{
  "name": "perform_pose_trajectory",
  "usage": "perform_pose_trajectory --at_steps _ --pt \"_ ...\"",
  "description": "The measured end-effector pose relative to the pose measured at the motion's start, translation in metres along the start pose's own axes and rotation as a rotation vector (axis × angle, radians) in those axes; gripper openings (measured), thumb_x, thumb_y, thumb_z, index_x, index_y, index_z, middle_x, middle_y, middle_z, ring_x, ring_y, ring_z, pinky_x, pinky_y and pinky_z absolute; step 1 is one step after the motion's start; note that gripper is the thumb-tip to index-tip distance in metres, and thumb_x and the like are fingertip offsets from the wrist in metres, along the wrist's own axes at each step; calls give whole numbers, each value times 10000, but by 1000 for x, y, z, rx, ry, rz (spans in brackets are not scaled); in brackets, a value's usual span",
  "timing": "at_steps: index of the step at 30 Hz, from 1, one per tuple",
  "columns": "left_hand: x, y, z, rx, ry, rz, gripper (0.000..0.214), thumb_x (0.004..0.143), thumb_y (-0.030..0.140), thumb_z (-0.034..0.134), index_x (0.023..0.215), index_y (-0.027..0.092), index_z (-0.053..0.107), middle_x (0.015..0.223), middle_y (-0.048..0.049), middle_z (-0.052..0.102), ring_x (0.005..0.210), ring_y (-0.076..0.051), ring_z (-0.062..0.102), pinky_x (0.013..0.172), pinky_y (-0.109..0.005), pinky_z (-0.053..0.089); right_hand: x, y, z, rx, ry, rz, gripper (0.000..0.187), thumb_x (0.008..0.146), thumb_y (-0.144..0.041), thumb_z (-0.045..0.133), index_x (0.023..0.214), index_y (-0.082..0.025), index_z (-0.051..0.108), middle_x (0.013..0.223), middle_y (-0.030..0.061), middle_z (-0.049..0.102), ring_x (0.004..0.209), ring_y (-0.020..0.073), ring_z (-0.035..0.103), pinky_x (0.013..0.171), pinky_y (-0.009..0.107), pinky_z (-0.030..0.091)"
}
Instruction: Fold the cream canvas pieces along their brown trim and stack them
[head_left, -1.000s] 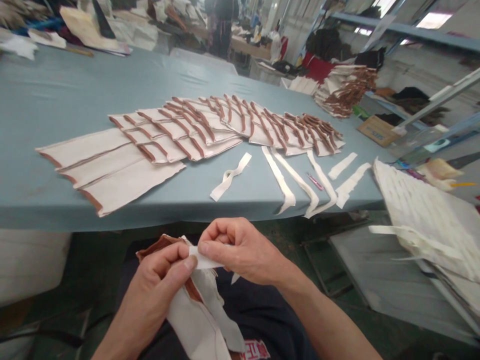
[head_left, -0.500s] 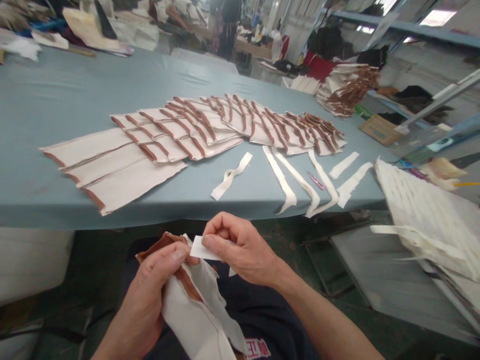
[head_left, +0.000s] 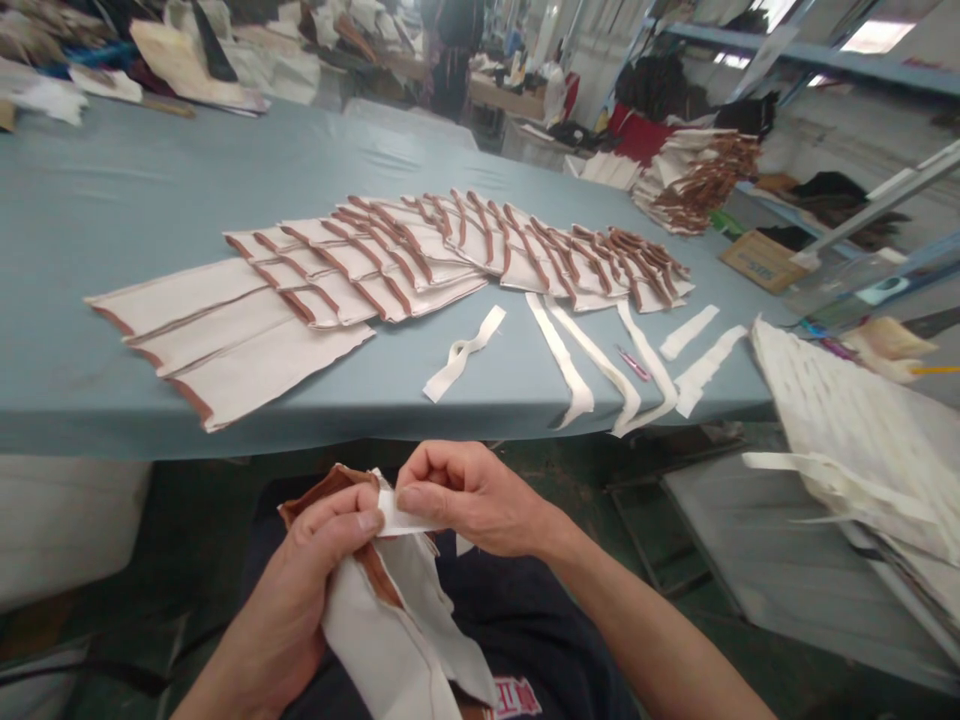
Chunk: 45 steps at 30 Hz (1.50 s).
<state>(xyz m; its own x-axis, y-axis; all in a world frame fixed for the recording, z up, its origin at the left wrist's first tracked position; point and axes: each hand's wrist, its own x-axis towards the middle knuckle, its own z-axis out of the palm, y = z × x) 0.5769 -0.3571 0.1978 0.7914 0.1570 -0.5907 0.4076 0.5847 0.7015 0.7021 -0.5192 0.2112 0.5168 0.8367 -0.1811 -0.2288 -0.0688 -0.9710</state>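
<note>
A cream fabric panel with brown edging hangs over my lap, gripped near its top by my left hand. Between thumb and fingers, my right hand pinches a short white strip. The strip's left end lies at my left thumb and fingertips, against the panel's upper edge. Brown lining shows inside the panel's opening. Part of the strip is hidden behind my right fingers.
On the blue-covered table lies a long overlapping row of cream panels. Nearer are loose white strips, a twisted strip and a small pink tool. More strips lie on a surface at right.
My right hand has moved slightly left and down, bringing the white strip against the panel's edge. My left thumb now meets the strip's end.
</note>
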Motion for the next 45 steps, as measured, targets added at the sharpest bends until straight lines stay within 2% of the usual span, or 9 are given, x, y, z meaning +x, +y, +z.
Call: perform_pose_trajectory --at_steps 4,11,15,19,23,26,29,37,45 --pt "0 -1 -2 -15 32 -38 438 679 533 997 853 184 798 736 -26 752 588 -180 657 561 -271 579 -3 -4 -6 -382 1 -219 474 896 -622 925 955 -195 727 840 -30 708 694 108 557 669 244 424" --pt "0 3 17 -61 77 -1 520 522 508 1045 605 221 619 589 44 565 544 -140 498 495 -236 503 -11 -8 -8 -1232 106 -581 71 1028 -274 706 1065 -221 732 998 8 827 797 151 735 641 283 404" --pt "1 2 20 -55 112 76 442 546 471 1026 638 211 680 654 40 605 595 -144 519 521 -228 518 -8 0 -2 -1400 201 -780 147 1065 -192 598 977 -213 714 1016 23 832 802 162 730 678 304 472" --pt "-5 0 16 -24 95 108 471 627 563 1011 700 206 713 695 27 655 603 -153 547 547 -244 538 -5 18 5 -1265 278 -828 259 1153 -191 527 983 -208 722 997 33 852 821 151 756 719 285 507" --pt "-10 -7 7 -93 65 76 654 824 875 805 967 237 774 785 -19 754 632 -212 644 585 -301 568 -7 48 20 -651 412 -415 256 1149 -336 588 982 -206 732 910 47 832 766 153 742 701 260 529" --pt "-8 -20 -7 -36 76 98 579 759 778 914 894 255 705 766 24 678 609 -182 567 548 -271 515 -10 76 36 -177 470 -138 345 1103 -514 661 976 -200 729 881 52 821 740 160 725 690 260 553" --pt "-8 -36 -20 93 103 195 577 717 630 983 698 233 565 699 49 545 611 -145 427 519 -222 390 -13 104 53 45 530 -31 509 1029 -700 708 961 -196 713 869 68 816 748 167 724 722 272 585" --pt "-36 -36 -40 579 127 264 547 846 733 876 681 227 751 680 -20 679 651 -201 526 599 -253 409 -19 131 67 50 583 48 655 988 -853 628 919 -202 657 782 57 745 618 160 629 562 262 492" --pt "-18 -19 -60 759 80 516 414 1013 678 754 954 301 912 950 -54 857 834 -263 739 751 -236 549 -31 57 29 -185 497 -93 400 1033 -546 721 856 -187 737 763 -1 654 706 144 544 683 282 429"
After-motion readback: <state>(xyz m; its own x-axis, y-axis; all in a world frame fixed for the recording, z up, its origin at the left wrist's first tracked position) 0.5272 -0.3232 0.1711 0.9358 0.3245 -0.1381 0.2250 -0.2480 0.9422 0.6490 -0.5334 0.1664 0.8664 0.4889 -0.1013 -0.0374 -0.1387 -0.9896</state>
